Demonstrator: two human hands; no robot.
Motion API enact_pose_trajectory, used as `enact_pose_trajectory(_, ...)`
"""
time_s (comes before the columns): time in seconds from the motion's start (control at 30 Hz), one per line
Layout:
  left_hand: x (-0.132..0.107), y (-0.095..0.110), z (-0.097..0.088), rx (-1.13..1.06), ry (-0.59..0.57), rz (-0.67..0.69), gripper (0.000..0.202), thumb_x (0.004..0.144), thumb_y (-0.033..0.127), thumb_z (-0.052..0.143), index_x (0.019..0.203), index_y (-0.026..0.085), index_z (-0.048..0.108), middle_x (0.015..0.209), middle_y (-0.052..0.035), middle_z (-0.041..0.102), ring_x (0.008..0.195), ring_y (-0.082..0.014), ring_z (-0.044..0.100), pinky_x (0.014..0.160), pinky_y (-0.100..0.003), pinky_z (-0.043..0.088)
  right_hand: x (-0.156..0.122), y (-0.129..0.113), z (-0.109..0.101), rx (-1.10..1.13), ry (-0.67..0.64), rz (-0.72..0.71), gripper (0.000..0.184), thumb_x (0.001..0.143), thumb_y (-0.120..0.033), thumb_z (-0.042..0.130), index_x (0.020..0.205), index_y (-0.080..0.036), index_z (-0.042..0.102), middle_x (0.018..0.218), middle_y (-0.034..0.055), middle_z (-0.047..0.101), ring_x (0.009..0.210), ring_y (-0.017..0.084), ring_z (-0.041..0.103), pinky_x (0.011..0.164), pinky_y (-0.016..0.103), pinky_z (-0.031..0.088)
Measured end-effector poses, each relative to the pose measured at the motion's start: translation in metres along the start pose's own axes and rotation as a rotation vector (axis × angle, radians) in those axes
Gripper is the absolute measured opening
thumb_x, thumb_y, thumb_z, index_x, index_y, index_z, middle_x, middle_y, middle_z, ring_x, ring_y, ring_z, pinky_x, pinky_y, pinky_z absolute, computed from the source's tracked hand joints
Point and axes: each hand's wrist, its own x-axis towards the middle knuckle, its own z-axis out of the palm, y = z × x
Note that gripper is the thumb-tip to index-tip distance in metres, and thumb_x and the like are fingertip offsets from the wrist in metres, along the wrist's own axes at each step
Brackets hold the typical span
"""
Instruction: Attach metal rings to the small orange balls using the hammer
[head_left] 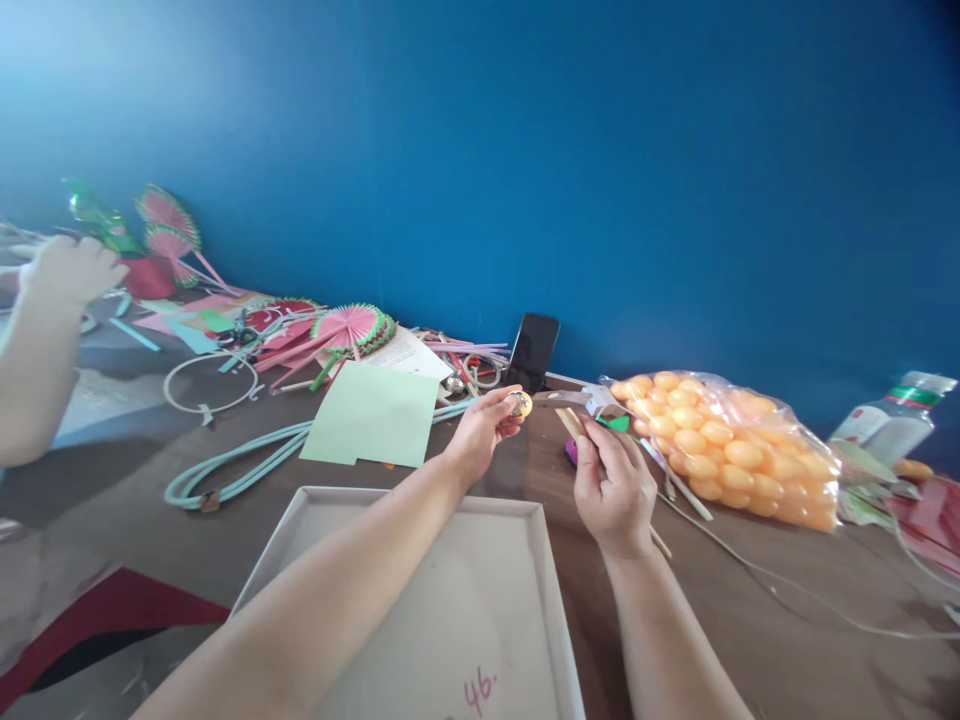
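Note:
Pinched in the fingers of my left hand (pixel 480 435) is a small orange ball (pixel 520 404) with a dark and silvery patch on it. My right hand (pixel 619 485) is closed round a pale wooden stick (pixel 570 423); its flat end points towards the ball, and a thin end shows below the hand. The stick and the ball are apart. Just behind my right hand, a purple item (pixel 571 453) and a green piece (pixel 617 424) are partly hidden. A clear bag of orange balls (pixel 720 440) lies to the right. Under my left forearm is a shallow white box (pixel 480 600).
A black phone (pixel 534 350) leans against the blue wall. Left of it are a light green sheet (pixel 371 412), paper fans (pixel 352 330) and coiled pale-blue tubing (pixel 240 465). A clear bottle (pixel 896 415) stands far right. Another person's hand (pixel 71 270) reaches in at left.

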Motion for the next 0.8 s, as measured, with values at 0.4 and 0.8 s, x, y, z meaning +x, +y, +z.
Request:
enact_pose_trajectory(0.4, 0.0, 0.0003, 0.0005, 0.022, 0.043, -0.014, 0.036, 0.073, 0.031, 0.067, 0.106, 0.017, 0.066, 0.089, -0.0065, 0.067, 0.072, -0.0103, 0.059, 0.07, -0.023, 0.043, 0.0002, -0.0015, -0.001, -0.034, -0.053, -0.018, 0.029, 0.086, -0.02, 0.053, 0.114, -0.019, 0.061, 0.097, 0.0084, 0.068, 0.092, 0.02, 0.063, 0.083, 0.031, 0.049)
enact_pose_trajectory(0.8, 0.0016, -0.0027, -0.0007, 0.073, 0.1, -0.031, 0.028, 0.071, 0.036, 0.07, 0.091, 0.016, 0.066, 0.08, -0.0049, 0.064, 0.063, -0.0082, 0.056, 0.063, -0.022, 0.042, -0.0021, -0.0005, 0.0018, -0.054, -0.073, 0.009, 0.029, 0.089, -0.024, 0.049, 0.115, -0.019, 0.061, 0.098, 0.0089, 0.068, 0.093, 0.021, 0.062, 0.082, 0.031, 0.048)
